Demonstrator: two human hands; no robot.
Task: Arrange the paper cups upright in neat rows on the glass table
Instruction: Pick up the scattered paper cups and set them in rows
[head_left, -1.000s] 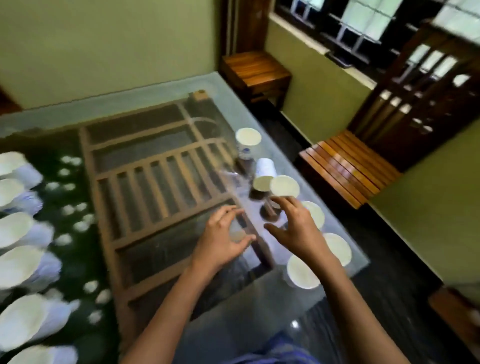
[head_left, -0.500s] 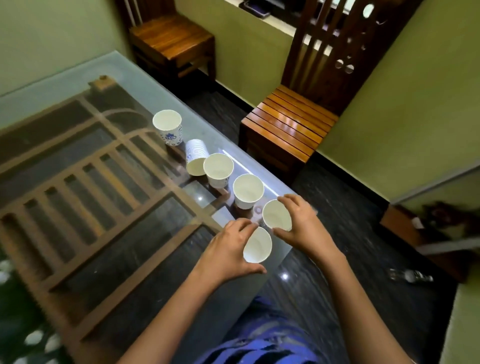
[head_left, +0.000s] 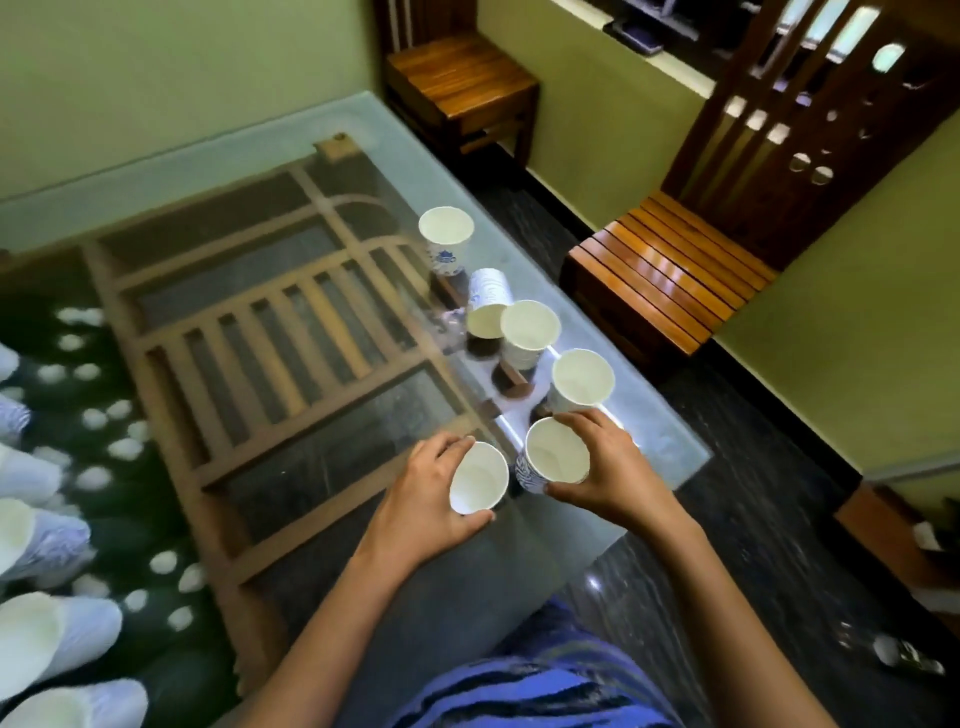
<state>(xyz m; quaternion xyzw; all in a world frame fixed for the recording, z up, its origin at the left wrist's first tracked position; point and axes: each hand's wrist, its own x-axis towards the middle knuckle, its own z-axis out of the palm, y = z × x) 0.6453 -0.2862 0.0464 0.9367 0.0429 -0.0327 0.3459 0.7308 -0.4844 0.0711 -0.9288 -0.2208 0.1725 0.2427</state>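
Note:
Several white paper cups with blue print stand along the right edge of the glass table (head_left: 660, 441). My left hand (head_left: 423, 499) grips a tilted cup (head_left: 478, 478) near the table's front corner. My right hand (head_left: 608, 467) holds an upright cup (head_left: 556, 457) just to its right, fingers curled round the rim. Behind them stand an upright cup (head_left: 582, 379) and another (head_left: 530, 332). One cup (head_left: 488, 304) lies tipped over, and the farthest cup (head_left: 447, 239) is upright.
A row of more cups (head_left: 36, 535) lines the left edge of view. A slatted wooden chair (head_left: 670, 270) stands right of the table and a wooden stool (head_left: 462, 78) beyond its far corner. A wooden frame shows under the glass.
A second ago both hands hovered without a cup; now each holds one. The view swung right, then back left, bringing the left row of cups back into sight.

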